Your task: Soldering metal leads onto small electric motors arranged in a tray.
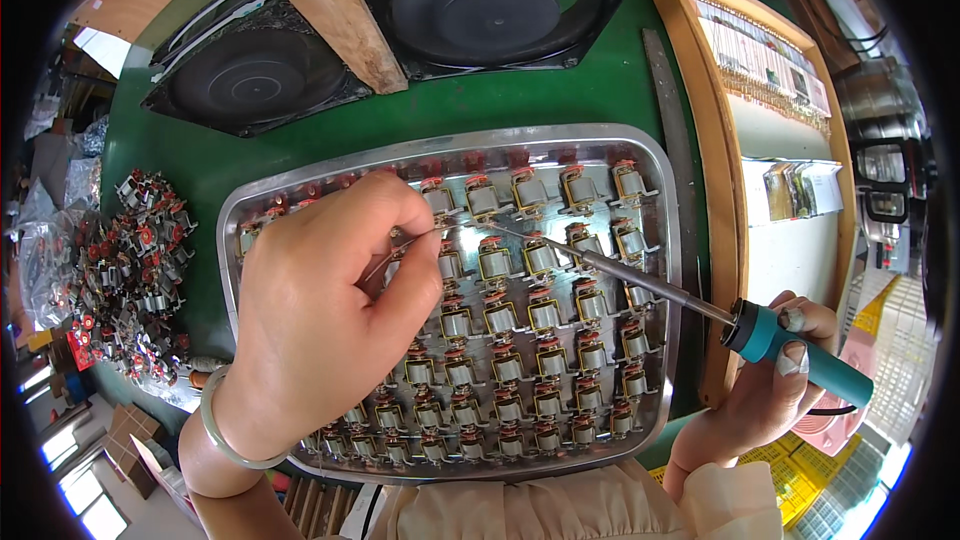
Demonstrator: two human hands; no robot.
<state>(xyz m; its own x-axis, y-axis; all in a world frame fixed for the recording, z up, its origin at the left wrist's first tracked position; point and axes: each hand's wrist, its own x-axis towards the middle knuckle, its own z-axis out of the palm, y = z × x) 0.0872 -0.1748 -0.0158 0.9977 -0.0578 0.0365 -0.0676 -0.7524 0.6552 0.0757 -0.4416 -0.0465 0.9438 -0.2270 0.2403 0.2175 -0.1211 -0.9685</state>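
A metal tray holds rows of small coil parts, each with a grey winding, yellowish frame and reddish end. Over the tray's left half, my left hand is closed, pinching a thin wire that looks like solder between thumb and forefinger. My right hand, by the tray's right edge, grips the teal handle of a soldering iron. Its shaft slants left over the parts, and the thin tip comes close to the wire's end near the upper rows. Whether tip and wire touch, I cannot tell.
Two black fans with a wooden block between them stand behind the tray. A heap of similar loose parts lies at left. To the right is a wood-framed board; yellow crates sit at lower right.
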